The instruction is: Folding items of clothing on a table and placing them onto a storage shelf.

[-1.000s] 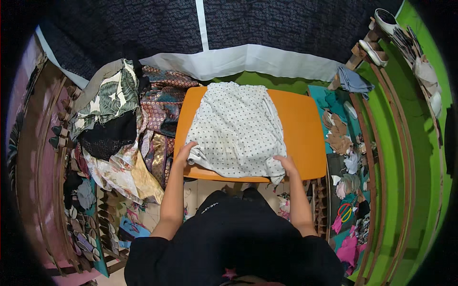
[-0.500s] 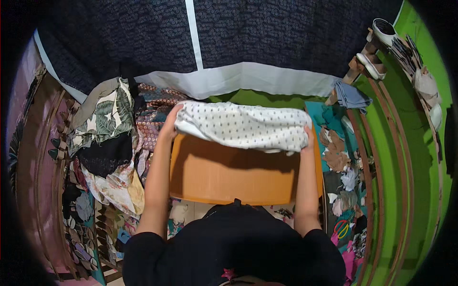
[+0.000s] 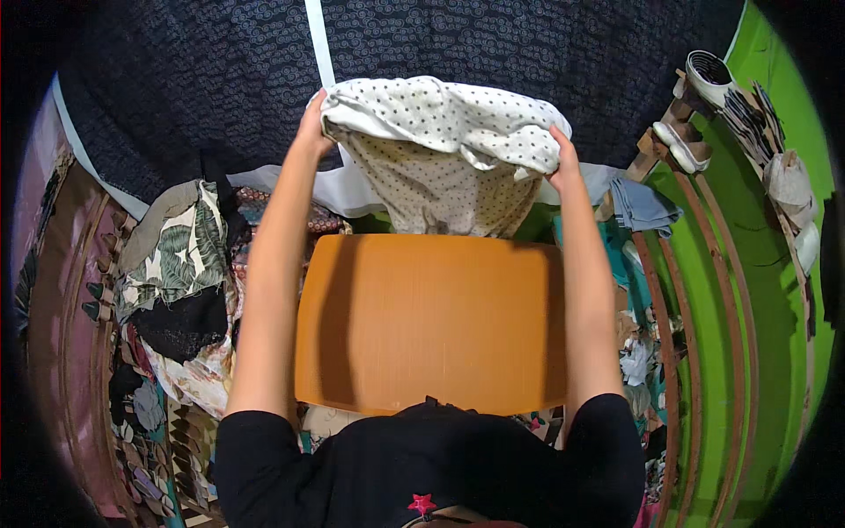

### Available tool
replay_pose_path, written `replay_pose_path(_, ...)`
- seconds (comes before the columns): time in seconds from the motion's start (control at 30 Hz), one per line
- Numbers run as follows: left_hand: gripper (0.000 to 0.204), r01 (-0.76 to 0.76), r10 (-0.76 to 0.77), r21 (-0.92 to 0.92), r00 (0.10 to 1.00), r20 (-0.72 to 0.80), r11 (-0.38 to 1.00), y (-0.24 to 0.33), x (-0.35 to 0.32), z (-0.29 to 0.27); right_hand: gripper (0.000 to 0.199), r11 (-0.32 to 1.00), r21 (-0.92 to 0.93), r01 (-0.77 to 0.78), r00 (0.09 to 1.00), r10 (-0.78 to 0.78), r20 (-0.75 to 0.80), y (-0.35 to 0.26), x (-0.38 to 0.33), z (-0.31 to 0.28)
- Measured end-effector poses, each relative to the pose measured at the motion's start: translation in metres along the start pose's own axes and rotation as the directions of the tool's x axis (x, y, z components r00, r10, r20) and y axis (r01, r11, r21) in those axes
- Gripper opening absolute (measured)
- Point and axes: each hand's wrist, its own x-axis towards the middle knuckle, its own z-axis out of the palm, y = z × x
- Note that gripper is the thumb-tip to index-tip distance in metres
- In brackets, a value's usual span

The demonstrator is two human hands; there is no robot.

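Note:
A white cloth with small dark dots (image 3: 422, 110) is stretched between my two raised hands, beyond the far edge of an orange-brown wooden tabletop (image 3: 431, 326). Its upper part is bunched along the top, and the rest hangs down behind the table's far edge. My left hand (image 3: 312, 128) grips the cloth's left end, the fingers partly hidden behind it. At the right end my right hand (image 3: 564, 160) pinches it, thumb on the near side. Whether the cloth is a garment or a plain piece, I cannot tell.
To the left lies a pile of fabrics, with a leaf-print cloth (image 3: 189, 233) and black lace (image 3: 185, 326). A dark patterned curtain (image 3: 528, 44) hangs ahead. On the right, wooden rails hold a folded blue-grey cloth (image 3: 645, 207) and shoes (image 3: 682, 145) against a green wall.
Both hands have moved up and away from me, carrying the dotted cloth off the tabletop. Its lower part has dropped open and now hangs down.

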Motion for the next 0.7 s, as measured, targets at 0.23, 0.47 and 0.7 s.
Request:
replay_pose_path(0.23, 0.033, 0.212, -0.207, 0.224, 0.977, -0.047, 0.951, 0.024, -0.004, 0.014, 0.034, 0.971, -0.151, 0.184, 0.983, -0.183, 0.025, -0.032, -0.001, -0.023)
replay_pose_path(0.47, 0.036, 0.145, -0.119, 0.332, 0.988, -0.099, 0.932, 0.040, -0.042, -0.011, 0.033, 0.944, -0.144, 0.297, 0.954, -0.298, 0.016, -0.029, -0.048, -0.015)
replay_pose_path(0.7, 0.046, -0.002, 0.151, 0.544, 0.962, -0.229, 0.839, -0.010, -0.209, -0.039, 0.047, 0.944, -0.262, 0.199, 0.923, -0.270, -0.273, 0.057, -0.222, -0.072)
